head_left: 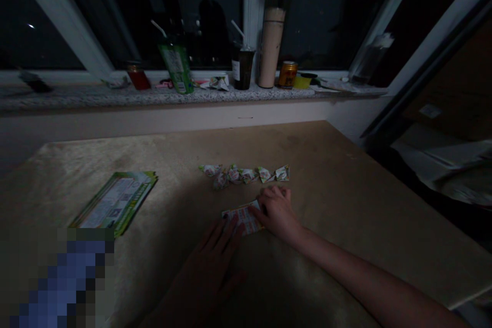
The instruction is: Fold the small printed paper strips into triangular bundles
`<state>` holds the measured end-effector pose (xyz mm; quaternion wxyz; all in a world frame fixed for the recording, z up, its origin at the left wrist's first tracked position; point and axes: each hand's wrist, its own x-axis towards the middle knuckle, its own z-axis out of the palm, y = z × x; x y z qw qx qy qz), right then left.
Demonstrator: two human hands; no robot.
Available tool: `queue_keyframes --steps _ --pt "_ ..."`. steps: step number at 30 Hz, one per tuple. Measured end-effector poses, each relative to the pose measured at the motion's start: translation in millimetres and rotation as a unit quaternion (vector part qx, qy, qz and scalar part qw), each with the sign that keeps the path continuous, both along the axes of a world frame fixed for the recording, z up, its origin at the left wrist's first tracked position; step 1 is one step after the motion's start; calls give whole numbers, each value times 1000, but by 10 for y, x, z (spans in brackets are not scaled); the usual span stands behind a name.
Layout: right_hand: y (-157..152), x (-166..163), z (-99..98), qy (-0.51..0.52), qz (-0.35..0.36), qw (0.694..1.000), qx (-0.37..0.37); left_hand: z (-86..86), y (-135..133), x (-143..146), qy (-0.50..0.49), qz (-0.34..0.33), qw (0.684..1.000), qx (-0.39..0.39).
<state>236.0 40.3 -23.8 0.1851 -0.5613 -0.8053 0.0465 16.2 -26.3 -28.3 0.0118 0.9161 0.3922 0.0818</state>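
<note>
A small flat printed sheet [248, 218] with a white face and reddish print lies on the table in front of me. My left hand [215, 251] rests flat with its fingers stretched out, the fingertips on the sheet's left edge. At the right edge, my right hand [277, 211] has curled fingers, and its thumb lies on the sheet; the hand hides that corner. Just beyond it is a row of several twist-wrapped candies [248, 176] in white and green wrappers. To the left lies a stack of green-and-white printed packets [119, 200].
A brown table [172, 154] reaches to the windowsill [126, 97]. Standing on the sill are a red jar [138, 78], a green cup [177, 67] with a straw, a dark cup [242, 69], a tall bottle [271, 48] and a gold can [287, 75]. A blurred-out blue patch [61, 277] covers the lower left.
</note>
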Motion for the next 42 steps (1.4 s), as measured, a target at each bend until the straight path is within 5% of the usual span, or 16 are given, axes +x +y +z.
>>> queue_keyframes --steps 42 --pt "-28 -18 45 -1 -2 1000 -3 -20 5 -33 0 -7 1000 -13"
